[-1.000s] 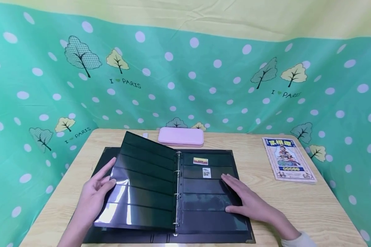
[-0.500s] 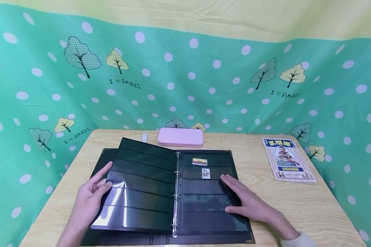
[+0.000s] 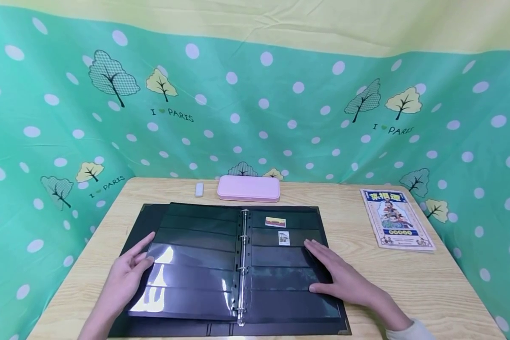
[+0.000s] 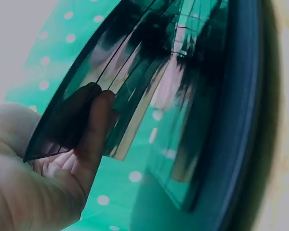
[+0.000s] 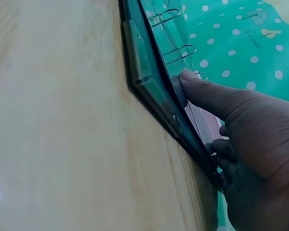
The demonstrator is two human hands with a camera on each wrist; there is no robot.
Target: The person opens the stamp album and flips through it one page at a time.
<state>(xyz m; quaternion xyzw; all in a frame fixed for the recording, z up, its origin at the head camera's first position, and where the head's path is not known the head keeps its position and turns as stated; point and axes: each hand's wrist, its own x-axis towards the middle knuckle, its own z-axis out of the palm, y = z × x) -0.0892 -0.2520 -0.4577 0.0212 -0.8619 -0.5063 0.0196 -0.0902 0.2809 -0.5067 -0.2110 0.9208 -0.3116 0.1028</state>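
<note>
A black ring-binder stamp album (image 3: 139, 226) lies spread on the wooden table. My left hand (image 3: 121, 281) pinches the outer edge of its left black pocket page (image 3: 191, 278), thumb on top. The left wrist view shows this page (image 4: 62, 115) between thumb and fingers, raised off what lies beneath. On the right page (image 3: 293, 304), two small stamps sit in the upper pockets: a red-and-yellow stamp (image 3: 275, 222) and a pale stamp (image 3: 284, 238) below it. My right hand (image 3: 348, 278) rests on that page's outer edge, fingers extended; its thumb (image 5: 207, 91) touches the page in the right wrist view.
Behind the album lie a pink pencil case (image 3: 248, 188) and a small white block (image 3: 199, 190). A booklet with a blue-and-white illustrated cover (image 3: 397, 219) lies at the right. Metal rings (image 3: 242, 269) run down the album's middle. A green dotted curtain (image 3: 255, 113) surrounds the table.
The left page has swung down to the left, nearly flat, with my left hand holding its edge. The white block behind shows fully now. My right hand stays in place.
</note>
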